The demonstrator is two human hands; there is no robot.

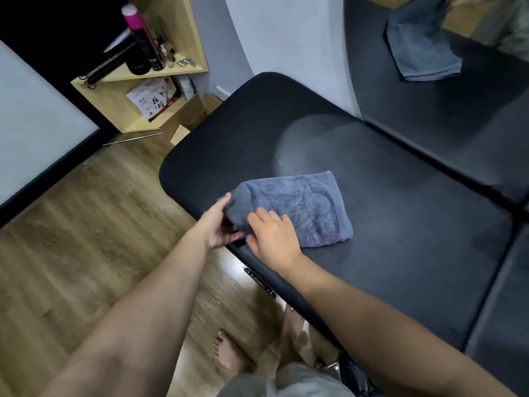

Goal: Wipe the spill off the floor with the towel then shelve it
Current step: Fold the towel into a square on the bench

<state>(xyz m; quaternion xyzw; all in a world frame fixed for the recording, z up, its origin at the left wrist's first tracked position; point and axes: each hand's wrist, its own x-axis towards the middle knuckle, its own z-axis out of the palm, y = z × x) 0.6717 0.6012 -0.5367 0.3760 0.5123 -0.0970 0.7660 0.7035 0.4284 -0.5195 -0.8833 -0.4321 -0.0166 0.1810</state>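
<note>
On the black padded bench [386, 253], left hand [219, 224] pinches the folded blue towel's [303, 207] corner, right hand [272, 236] rests open on it; no spill visible on the floor [86, 239], wiping and shelving look pending.

Both bare forearms extend forward, converging. Left hand [219, 224]: palm turned inward, thumb up, fingers curled in a grasp. Right hand [272, 236]: palm down, fingers spread and flat, just beside the left. Bare feet [226, 353] planted below.

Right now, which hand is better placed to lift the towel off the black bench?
Probably the left hand: its fingers already curl around the blue towel's near end. The right hand only lies flat on top.
</note>
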